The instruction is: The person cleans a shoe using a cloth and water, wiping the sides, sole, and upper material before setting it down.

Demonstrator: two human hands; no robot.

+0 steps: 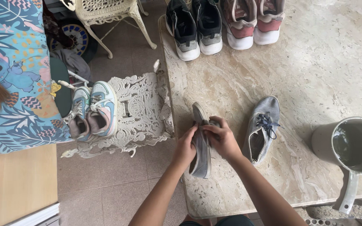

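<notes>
A marble table (315, 62) carries a grey shoe (200, 146) near its front edge, tipped up on its side, with its laced mate (262, 127) lying flat just to the right and a grey pot of water (355, 146) further right. At the table's far edge stand a black pair (194, 27) and a pink pair (254, 23). The left hand (186, 147) and the right hand (223, 138) both have their fingers curled closed around the tipped shoe.

Marble table (315, 62) bears two sneaker pairs (225, 25), a grey shoe (262, 127), a water pot (352, 146)
</notes>
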